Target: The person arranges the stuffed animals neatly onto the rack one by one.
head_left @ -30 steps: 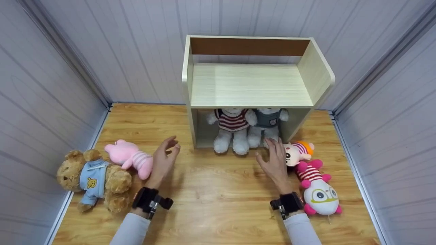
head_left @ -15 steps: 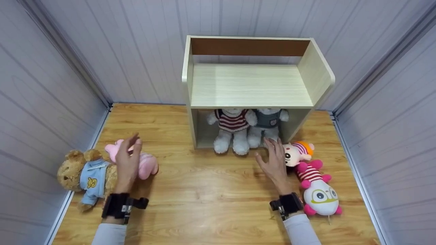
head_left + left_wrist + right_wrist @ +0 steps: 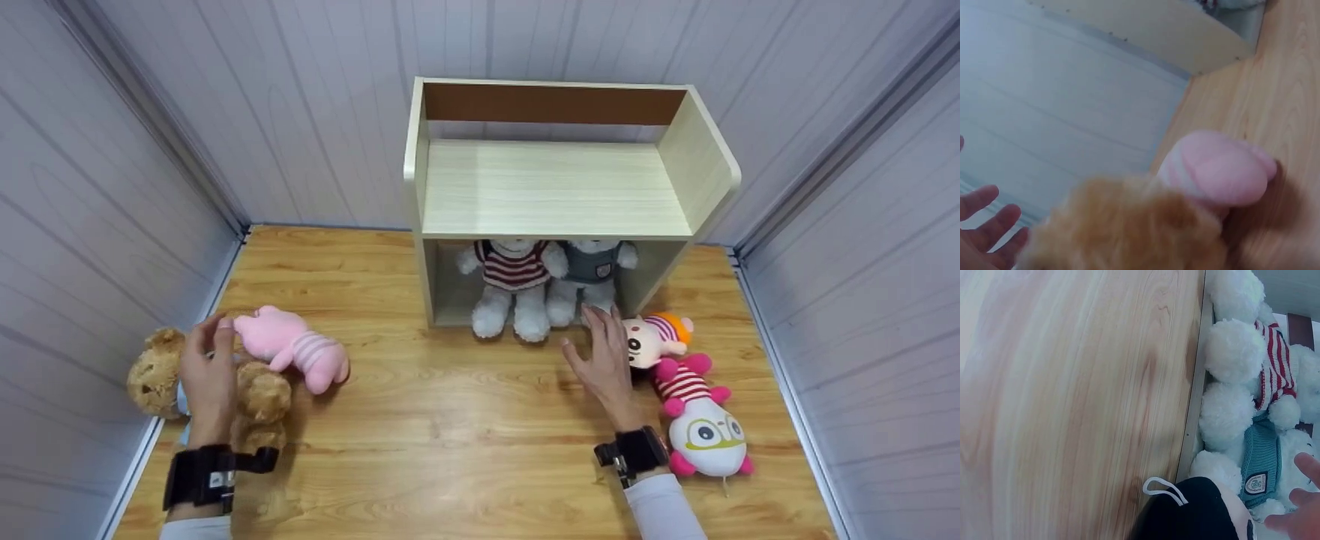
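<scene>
My left hand [image 3: 208,371] is over the brown teddy bear [image 3: 264,394] in a blue top, fingers apart and not gripping it; the hand hides much of the bear's body. Just right of it lies a pink plush toy [image 3: 289,345] with pale stripes. In the left wrist view, the bear's fur [image 3: 1129,225] fills the bottom, in front of the pink toy [image 3: 1221,169]. My right hand [image 3: 604,364] hovers in front of the shelf, beside a doll [image 3: 651,341] with an orange-topped hat. Its fingers [image 3: 1309,467] show spread and holding nothing.
A pale wooden shelf unit [image 3: 559,187] stands at the back. Its lower bay holds a white bear in a red-striped top [image 3: 511,266] and another in a grey-green top [image 3: 592,264]. A pink-and-white plush toy with glasses [image 3: 705,427] lies at right. Panel walls enclose the floor.
My left hand has moved left, passing over the pink plush toy to the brown teddy bear. The right hand has stayed nearly still.
</scene>
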The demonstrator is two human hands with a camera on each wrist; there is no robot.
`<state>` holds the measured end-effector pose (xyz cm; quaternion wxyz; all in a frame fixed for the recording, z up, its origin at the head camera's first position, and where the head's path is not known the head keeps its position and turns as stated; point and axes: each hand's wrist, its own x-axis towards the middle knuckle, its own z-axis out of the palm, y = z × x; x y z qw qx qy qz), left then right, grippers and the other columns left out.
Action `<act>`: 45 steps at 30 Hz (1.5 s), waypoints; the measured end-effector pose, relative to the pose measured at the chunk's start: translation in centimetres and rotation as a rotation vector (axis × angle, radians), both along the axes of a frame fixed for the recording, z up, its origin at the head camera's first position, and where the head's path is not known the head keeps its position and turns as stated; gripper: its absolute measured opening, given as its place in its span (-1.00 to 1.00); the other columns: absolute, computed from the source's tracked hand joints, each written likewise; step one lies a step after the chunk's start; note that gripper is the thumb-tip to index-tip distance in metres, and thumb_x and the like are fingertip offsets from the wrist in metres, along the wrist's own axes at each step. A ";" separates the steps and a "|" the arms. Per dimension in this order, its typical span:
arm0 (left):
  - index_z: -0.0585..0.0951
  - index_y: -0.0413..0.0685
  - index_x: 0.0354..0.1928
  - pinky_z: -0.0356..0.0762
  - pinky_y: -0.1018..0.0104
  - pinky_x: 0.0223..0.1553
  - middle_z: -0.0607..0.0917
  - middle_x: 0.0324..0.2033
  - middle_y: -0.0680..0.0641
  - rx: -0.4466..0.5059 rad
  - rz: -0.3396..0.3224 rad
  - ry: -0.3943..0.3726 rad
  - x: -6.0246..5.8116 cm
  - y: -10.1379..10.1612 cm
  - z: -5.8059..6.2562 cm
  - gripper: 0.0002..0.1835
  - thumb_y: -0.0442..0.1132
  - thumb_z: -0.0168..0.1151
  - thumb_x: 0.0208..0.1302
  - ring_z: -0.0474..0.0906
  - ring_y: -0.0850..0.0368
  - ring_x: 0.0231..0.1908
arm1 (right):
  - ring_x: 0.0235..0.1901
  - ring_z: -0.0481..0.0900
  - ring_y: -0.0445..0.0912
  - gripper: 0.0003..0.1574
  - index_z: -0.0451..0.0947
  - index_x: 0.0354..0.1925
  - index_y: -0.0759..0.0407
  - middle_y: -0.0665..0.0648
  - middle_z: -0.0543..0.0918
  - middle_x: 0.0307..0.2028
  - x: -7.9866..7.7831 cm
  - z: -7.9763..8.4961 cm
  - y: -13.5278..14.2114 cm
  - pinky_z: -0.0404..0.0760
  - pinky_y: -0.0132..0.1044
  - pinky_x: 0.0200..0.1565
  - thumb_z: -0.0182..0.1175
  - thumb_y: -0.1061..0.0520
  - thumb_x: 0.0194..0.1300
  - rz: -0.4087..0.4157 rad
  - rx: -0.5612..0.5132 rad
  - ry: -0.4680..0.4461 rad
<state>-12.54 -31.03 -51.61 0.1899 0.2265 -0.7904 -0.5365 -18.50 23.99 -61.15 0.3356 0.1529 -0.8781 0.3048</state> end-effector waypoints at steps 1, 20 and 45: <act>0.44 -0.12 0.45 0.35 0.25 0.17 0.51 0.29 -0.18 0.009 0.021 -0.019 0.2 -0.4 -0.1 -0.40 0.11 -0.08 0.62 0.37 0.00 0.26 | 0.28 0.33 0.58 -0.20 0.51 0.28 0.35 0.43 0.57 0.14 0.0 0.0 0.0 0.25 0.46 0.31 0.39 -0.02 0.16 0.001 -0.001 -0.002; -0.26 0.15 0.68 -0.16 0.05 0.56 -0.59 0.58 -0.10 0.260 0.334 -0.247 1.1 -4.4 -4.5 0.10 0.20 0.22 0.37 -0.50 -0.05 0.59 | 0.33 0.27 0.57 -0.24 0.52 0.30 0.24 0.44 0.53 0.19 0.6 -0.1 -0.8 0.21 0.49 0.32 0.37 -0.02 0.20 -0.011 0.006 -0.088; -0.56 0.57 0.57 0.13 -0.20 0.47 -0.34 0.55 -0.40 0.270 0.395 -0.280 0.4 -3.7 -8.0 0.35 -0.05 0.41 0.25 0.01 -0.38 0.47 | 0.32 0.29 0.56 -0.22 0.50 0.32 0.25 0.42 0.53 0.19 0.9 -0.4 -1.0 0.22 0.48 0.32 0.37 -0.01 0.18 0.007 -0.005 -0.087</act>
